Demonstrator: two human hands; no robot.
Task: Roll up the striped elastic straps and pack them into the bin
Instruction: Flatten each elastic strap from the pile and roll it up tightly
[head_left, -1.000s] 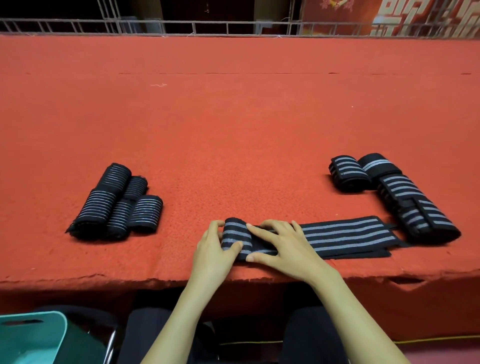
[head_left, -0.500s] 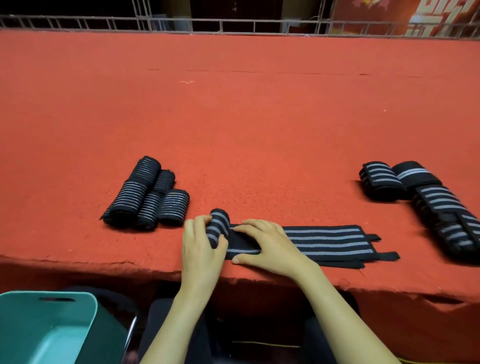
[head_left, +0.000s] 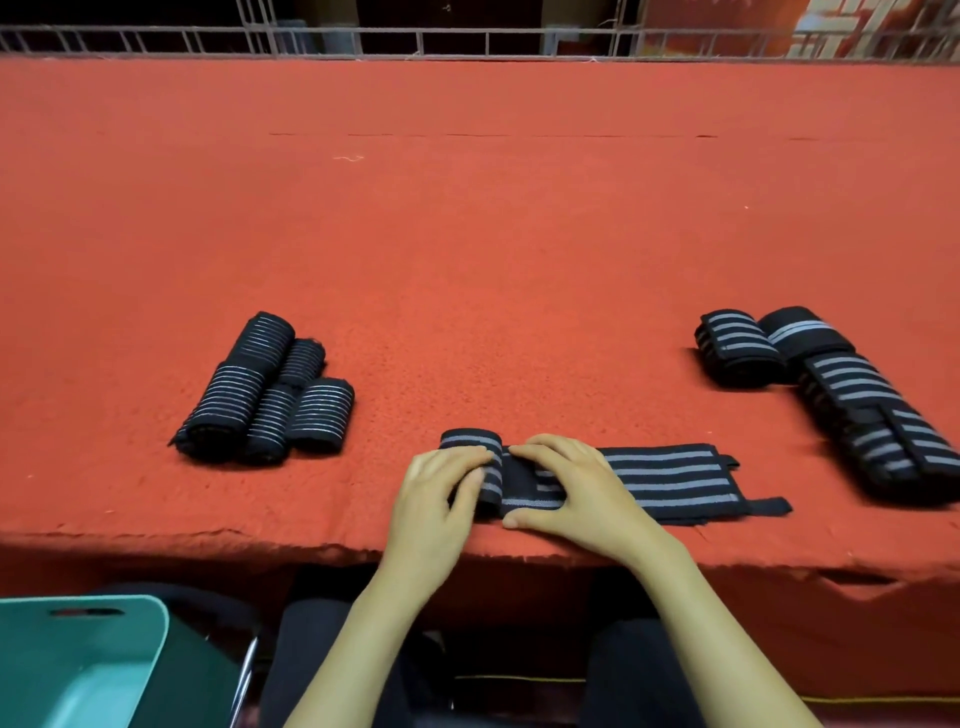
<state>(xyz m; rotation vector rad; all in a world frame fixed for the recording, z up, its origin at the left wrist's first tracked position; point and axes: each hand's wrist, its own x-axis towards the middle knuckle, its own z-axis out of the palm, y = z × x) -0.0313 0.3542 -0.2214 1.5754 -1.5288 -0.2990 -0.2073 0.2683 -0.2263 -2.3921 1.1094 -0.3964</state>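
On coarse red cloth (head_left: 467, 249), left grip (head_left: 441, 493) curled round half-rolled striped strap (head_left: 670, 478), right grip (head_left: 566, 488) pressing flat.

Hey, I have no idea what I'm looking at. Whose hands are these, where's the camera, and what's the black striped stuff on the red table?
There is no machine here. These are a person's two bare hands, seen by a camera worn on their head that looks forward and down. The left hand holds the rolled-up end of a black striped strap. The right hand presses flat on the strap beside the roll. The rest of that strap lies flat on the red table. To the left sits a pile of rolled straps, and to the right a looser heap of straps. A teal bin stands below the table edge at lower left.
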